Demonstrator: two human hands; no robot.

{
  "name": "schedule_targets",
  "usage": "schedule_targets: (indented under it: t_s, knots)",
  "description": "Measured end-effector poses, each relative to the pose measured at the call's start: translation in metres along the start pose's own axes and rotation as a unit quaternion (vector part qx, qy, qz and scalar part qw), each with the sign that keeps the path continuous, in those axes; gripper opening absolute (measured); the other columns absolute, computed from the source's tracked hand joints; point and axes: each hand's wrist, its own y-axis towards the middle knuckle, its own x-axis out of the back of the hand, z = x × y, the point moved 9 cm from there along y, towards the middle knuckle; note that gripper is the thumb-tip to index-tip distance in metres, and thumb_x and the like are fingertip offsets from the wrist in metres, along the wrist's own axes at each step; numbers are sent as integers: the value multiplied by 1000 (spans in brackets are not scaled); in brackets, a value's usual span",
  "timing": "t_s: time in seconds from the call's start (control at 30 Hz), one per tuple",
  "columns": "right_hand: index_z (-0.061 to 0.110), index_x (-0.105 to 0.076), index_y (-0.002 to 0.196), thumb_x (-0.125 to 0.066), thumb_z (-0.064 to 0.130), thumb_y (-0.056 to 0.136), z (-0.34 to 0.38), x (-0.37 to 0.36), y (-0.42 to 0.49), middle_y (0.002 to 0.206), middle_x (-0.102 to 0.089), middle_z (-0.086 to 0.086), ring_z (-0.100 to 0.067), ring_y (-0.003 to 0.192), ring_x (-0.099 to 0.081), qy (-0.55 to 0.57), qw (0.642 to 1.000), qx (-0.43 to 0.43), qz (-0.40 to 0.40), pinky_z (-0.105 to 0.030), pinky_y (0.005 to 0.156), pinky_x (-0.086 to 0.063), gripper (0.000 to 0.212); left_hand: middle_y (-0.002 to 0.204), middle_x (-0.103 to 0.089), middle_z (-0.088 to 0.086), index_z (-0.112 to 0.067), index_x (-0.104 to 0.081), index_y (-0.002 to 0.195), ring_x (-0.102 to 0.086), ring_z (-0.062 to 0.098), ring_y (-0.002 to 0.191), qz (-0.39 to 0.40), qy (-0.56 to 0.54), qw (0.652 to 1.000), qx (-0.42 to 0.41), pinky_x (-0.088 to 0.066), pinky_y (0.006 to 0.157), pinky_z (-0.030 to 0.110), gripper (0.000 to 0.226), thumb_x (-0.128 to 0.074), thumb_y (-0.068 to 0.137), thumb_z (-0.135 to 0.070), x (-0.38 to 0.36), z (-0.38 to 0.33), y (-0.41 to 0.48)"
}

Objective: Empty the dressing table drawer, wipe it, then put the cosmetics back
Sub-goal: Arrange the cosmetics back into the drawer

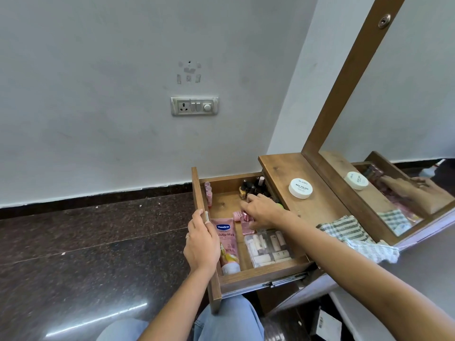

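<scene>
The wooden drawer (261, 273) is pulled out to the left of the dressing table. My left hand (200, 242) grips its front panel (200, 193). My right hand (264, 214) reaches into the drawer and pinches a pink perfume bottle (246, 226) that stands on the drawer floor. Inside lie a pink Vaseline tube (227, 244), a clear box of small tubes (269, 247), dark nail polish bottles (252, 188) at the back and pink lip balms (208, 193) along the front panel. A checked cloth (354, 232) lies on the table top.
A white nail polish remover jar (300, 188) stands on the wooden table top (283, 168). A framed mirror (394, 143) rises on the right. A switch plate (194, 106) is on the wall. Dark stone floor (73, 254) lies to the left; my knees are below the drawer.
</scene>
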Motion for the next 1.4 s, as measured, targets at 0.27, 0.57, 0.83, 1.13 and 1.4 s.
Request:
schedule_targets:
  t_s: [0.27,0.57,0.83,1.13,1.4]
  knots:
    - [10,-49,108,-69,26,80,-2,-4,-6,104,-63,-6,-21,110,-46,-16,1000,8,12,-31,88,-37,38,124,-59,5,-22,-41,136,-64,21,89,-1,-1,1000,-5,-38,54,24,37,-41,100,-28,0,1,0]
    - [12,-49,121,-68,31,82,-8,-2,-11,117,-60,-8,-24,121,-43,15,999,-17,32,-35,95,-39,47,122,-60,6,-22,-41,136,-64,21,88,-4,-6,1000,-7,-40,53,25,37,-43,100,-26,-1,0,-1]
    - [16,-56,126,-52,34,88,-133,78,-67,127,-56,-8,-35,118,-46,108,928,-321,-157,-42,97,-41,43,120,-61,5,-23,-41,136,-64,20,86,-5,-10,1000,-6,-42,54,26,37,-44,99,-27,-1,1,-1]
    - [13,-47,130,-69,31,78,-157,10,-85,123,-55,-15,-32,111,-54,257,863,-433,-50,-37,87,-47,59,124,-59,5,-22,-41,136,-65,20,90,-3,-4,1000,-6,-39,55,25,37,-43,99,-28,0,0,0]
    - [17,-50,133,-74,20,76,-100,73,-35,127,-49,-9,-25,112,-52,290,903,-282,-146,-24,82,-39,63,123,-60,5,-21,-42,136,-65,21,91,-9,-12,1000,-9,-44,56,26,37,-43,100,-27,0,-1,-1]
